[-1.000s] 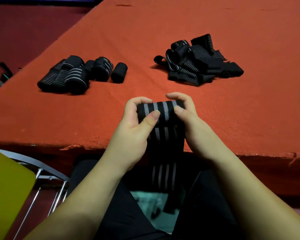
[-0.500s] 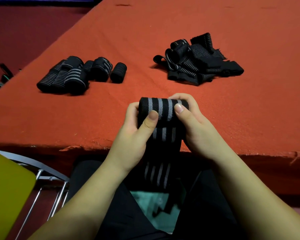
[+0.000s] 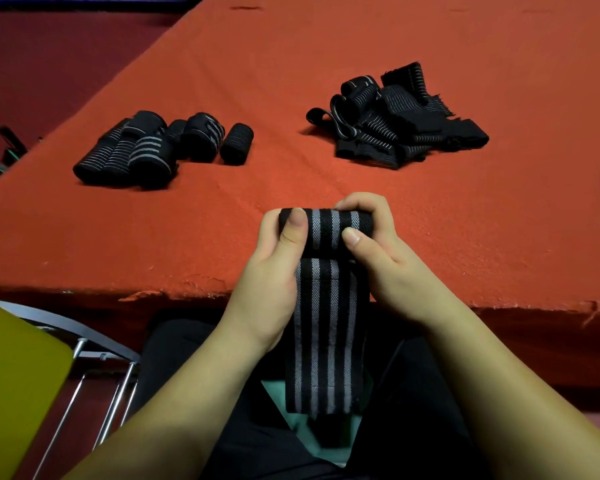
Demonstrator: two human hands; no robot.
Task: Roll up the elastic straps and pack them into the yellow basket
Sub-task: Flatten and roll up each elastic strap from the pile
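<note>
Black striped strap (image 3: 326,327) at counter's (image 3: 430,209) near edge: left hand (image 3: 274,271) and right hand (image 3: 378,258) both pinch its roll, axis crosswise, loose tail hanging toward lap.

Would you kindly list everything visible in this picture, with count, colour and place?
Table: one, orange-red covered, fills the upper picture.
Rolled straps: about six, an exact count is hard, black with grey stripes, clustered on the table's far left.
Unrolled straps: a tangled pile, count unclear, black with grey stripes, on the table's far right.
Strap being rolled: one, black with four grey stripes, rolled at the top, tail hanging over the lap.
Yellow object: one, bottom left corner, only partly in view.
Metal frame: one, silver, beside the yellow object.
Left hand: grips the roll's left end.
Right hand: grips the roll's right end.
</note>
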